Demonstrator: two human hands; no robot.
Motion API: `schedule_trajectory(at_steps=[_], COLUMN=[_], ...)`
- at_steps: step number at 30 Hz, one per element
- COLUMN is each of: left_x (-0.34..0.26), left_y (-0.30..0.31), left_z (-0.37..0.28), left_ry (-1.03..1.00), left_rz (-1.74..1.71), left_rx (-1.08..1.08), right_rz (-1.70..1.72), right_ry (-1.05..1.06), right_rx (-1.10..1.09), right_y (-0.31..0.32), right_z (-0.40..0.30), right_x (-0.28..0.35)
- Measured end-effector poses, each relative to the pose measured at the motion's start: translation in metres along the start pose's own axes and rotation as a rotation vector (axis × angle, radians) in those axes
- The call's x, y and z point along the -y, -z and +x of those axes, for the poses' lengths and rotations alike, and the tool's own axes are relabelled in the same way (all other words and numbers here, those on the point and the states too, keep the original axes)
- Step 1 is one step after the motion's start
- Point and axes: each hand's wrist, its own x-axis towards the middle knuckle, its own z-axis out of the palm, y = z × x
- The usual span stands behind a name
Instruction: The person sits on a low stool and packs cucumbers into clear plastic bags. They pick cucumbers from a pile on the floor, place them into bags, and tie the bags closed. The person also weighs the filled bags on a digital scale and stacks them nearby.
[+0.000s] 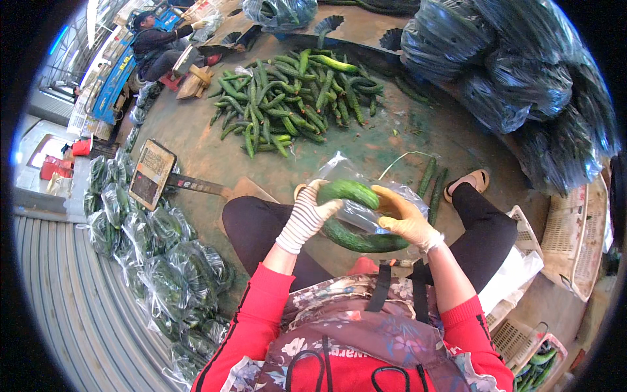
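My left hand (311,208), in a striped white glove, grips the left end of a curved green cucumber (350,191). In a yellowish glove, my right hand (405,215) curls at that cucumber's right end, with thumb and forefinger apart; its hold is partly hidden. A darker curved cucumber (360,240) lies lower, between my wrists; whether the two join behind my left hand is hidden. Clear plastic bags (361,215) lie beneath and behind my hands. Two straight cucumbers (431,188) rest on the floor to the right.
A heap of cucumbers (294,98) lies ahead. Left are a scale display (153,172) and bagged cucumbers (169,264). Large full plastic bags (509,63) rise at right, above plastic crates (568,235). Another person (156,46) sits at upper left near a blue cart (115,83).
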Motion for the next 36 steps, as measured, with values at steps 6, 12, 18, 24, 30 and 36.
schedule_trajectory(at_steps=[6, 12, 18, 24, 30, 36], left_x=[-0.069, -0.050, -0.041, -0.038, -0.031, -0.045], left_y=[-0.012, -0.036, -0.062, -0.078, -0.066, -0.031], left_z=[-0.015, -0.019, -0.020, -0.019, -0.025, -0.056], left_ry=[-0.178, -0.218, -0.232, -0.259, -0.242, -0.184], left_rz=[0.272, 0.456, 0.540, 0.692, 0.556, -0.009], left_rx=[0.361, 0.583, 0.532, 0.507, 0.520, 0.347], right_rz=[0.342, 0.116, -0.268, -0.821, -0.632, -0.005], right_ry=[-0.256, -0.275, -0.354, -0.343, -0.245, -0.093], right_rx=[0.425, 0.426, 0.306, 0.157, 0.204, 0.028], right_y=[0.022, 0.016, 0.007, 0.000, 0.014, 0.044], right_z=[0.001, 0.009, 0.003, -0.006, -0.017, -0.033], right_x=[0.005, -0.007, -0.005, 0.029, 0.018, 0.020])
